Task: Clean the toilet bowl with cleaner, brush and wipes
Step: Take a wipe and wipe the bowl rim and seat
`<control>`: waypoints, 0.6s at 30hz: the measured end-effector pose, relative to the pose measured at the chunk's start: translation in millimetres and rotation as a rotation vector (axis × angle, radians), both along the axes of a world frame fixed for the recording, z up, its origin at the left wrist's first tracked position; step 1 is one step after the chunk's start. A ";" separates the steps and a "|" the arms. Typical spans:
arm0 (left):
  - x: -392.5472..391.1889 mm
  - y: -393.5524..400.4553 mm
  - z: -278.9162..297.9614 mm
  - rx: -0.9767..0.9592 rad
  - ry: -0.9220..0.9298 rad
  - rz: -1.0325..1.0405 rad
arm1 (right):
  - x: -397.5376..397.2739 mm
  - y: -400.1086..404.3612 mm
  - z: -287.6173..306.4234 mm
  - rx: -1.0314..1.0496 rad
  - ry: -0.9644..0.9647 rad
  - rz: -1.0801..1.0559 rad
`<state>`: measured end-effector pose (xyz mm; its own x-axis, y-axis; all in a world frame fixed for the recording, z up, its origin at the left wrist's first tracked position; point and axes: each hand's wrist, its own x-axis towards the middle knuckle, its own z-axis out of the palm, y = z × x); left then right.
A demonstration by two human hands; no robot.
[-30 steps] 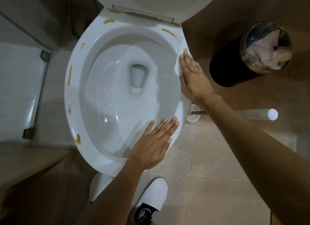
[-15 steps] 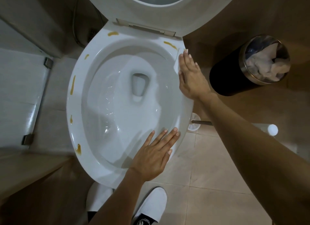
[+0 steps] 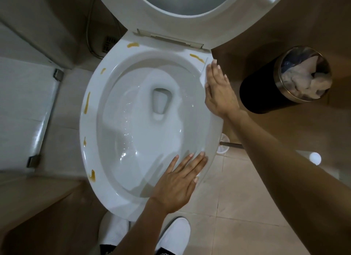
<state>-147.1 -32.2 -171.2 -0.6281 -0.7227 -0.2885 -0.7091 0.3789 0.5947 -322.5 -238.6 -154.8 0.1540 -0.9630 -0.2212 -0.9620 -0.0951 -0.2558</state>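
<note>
Toilet bowl [image 3: 91, 140] open, seat up; yellow smears [image 3: 87, 103] down far-side rim, one by hinge. Risk: wipe [image 3: 204, 74] under right hand [image 3: 218, 91] is thin, fingers flat on it, could slide off outer edge or bunch, hand then touches rim. Left hand [image 3: 176, 186] flat, fingers spread, on near rim; wet glaze, may slip inward. Room: bin [image 3: 266, 95] close on the right, wall tight opposite. Brush [image 3: 226, 144] prob. in holder, partly hidden.
</note>
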 end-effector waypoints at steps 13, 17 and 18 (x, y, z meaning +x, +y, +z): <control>1.2 -0.8 1.7 0.026 0.027 0.009 | -8.4 -2.8 -0.4 -0.010 0.008 0.188; 0.7 -1.9 1.5 0.053 0.078 0.022 | 6.4 -26.7 0.9 -0.007 0.023 0.224; 0.6 -2.2 1.9 0.054 0.083 0.025 | 10.7 -33.0 0.7 -0.012 0.030 0.235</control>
<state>-146.5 -34.4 -169.4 -0.6336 -0.7231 -0.2751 -0.6651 0.3275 0.6711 -311.8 -271.6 -154.1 0.3675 -0.9042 -0.2178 -0.9204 -0.3199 -0.2250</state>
